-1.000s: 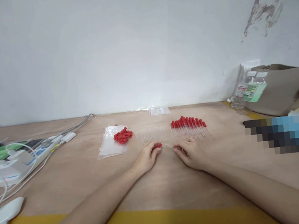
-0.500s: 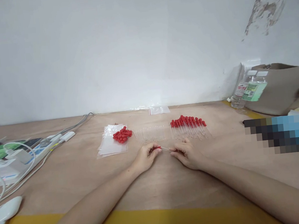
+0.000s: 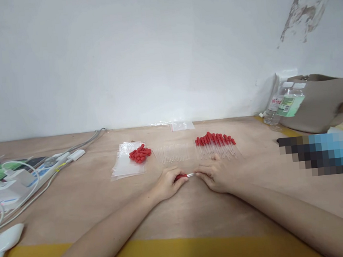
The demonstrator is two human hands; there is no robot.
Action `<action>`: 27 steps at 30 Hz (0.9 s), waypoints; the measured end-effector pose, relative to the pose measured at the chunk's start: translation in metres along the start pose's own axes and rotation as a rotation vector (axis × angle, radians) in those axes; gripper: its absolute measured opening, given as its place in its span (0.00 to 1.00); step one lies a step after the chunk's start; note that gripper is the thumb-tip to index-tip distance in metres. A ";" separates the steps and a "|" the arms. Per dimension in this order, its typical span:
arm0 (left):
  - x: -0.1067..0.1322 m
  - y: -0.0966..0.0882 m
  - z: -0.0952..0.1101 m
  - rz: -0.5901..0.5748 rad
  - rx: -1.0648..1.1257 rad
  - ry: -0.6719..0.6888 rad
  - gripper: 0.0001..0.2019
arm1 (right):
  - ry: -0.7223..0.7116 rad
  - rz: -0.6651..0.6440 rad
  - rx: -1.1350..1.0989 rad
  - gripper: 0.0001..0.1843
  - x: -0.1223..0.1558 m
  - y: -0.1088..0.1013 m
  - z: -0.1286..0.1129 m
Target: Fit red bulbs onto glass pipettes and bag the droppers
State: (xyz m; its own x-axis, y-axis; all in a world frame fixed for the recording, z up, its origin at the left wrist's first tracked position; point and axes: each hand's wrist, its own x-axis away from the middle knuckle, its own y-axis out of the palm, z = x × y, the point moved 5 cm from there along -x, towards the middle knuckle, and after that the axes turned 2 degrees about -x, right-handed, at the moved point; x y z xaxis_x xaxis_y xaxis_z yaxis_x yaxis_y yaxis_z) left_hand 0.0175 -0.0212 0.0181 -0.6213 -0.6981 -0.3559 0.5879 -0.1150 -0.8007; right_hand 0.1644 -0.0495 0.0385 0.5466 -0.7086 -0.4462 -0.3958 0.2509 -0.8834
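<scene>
My left hand (image 3: 170, 182) is closed on a red rubber dropper bulb (image 3: 181, 177), low over the table. A clear glass dropper tube (image 3: 191, 174) runs from the bulb's open end to my right hand (image 3: 213, 175), whose thumb and fingers pinch it. Beyond my right hand lies a row of droppers with red bulbs (image 3: 216, 140), tubes pointing toward me. Bare clear tubes (image 3: 172, 153) lie side by side in the middle. Behind my left hand, loose red bulbs (image 3: 139, 153) are heaped on clear plastic bags (image 3: 126, 167).
A power strip (image 3: 45, 171) with white chargers and cables spreads over the left side. Two bottles (image 3: 290, 103) and a grey-brown bag (image 3: 330, 105) stand at the back right. A small zip bag (image 3: 182, 126) lies by the wall (image 3: 140, 58). Part of the right side is pixelated.
My hands have come slightly closer together, and the tube is now nearly level. More of the red bulb shows between my left fingers, with the tube's end at its mouth.
</scene>
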 end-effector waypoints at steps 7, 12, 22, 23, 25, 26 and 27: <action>0.000 -0.002 0.007 -0.016 -0.073 0.069 0.08 | 0.043 -0.055 0.023 0.15 -0.004 0.011 -0.002; 0.001 -0.002 0.010 -0.021 -0.091 0.096 0.08 | 0.055 -0.090 0.004 0.16 -0.007 0.018 -0.002; -0.002 -0.008 0.001 0.051 -0.107 0.140 0.08 | 0.120 -0.207 -0.119 0.17 -0.012 0.003 -0.011; -0.002 -0.010 -0.002 0.071 -0.101 0.124 0.09 | 0.121 -0.209 -0.153 0.16 -0.012 0.001 -0.009; -0.003 -0.013 -0.010 0.110 -0.079 0.066 0.11 | 0.160 -0.195 -0.217 0.14 -0.013 0.000 0.002; -0.003 -0.014 -0.015 0.118 -0.067 0.032 0.12 | 0.209 -0.185 -0.243 0.13 -0.014 0.000 0.012; -0.003 -0.014 -0.019 0.116 -0.060 0.004 0.13 | 0.277 -0.173 -0.269 0.13 -0.015 0.000 0.024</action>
State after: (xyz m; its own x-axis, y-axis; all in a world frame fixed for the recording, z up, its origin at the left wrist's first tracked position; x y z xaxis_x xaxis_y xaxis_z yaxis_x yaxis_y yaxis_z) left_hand 0.0012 -0.0036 0.0212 -0.5528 -0.7016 -0.4496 0.6241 0.0088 -0.7813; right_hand 0.1739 -0.0231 0.0420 0.4177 -0.8848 -0.2068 -0.5138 -0.0424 -0.8568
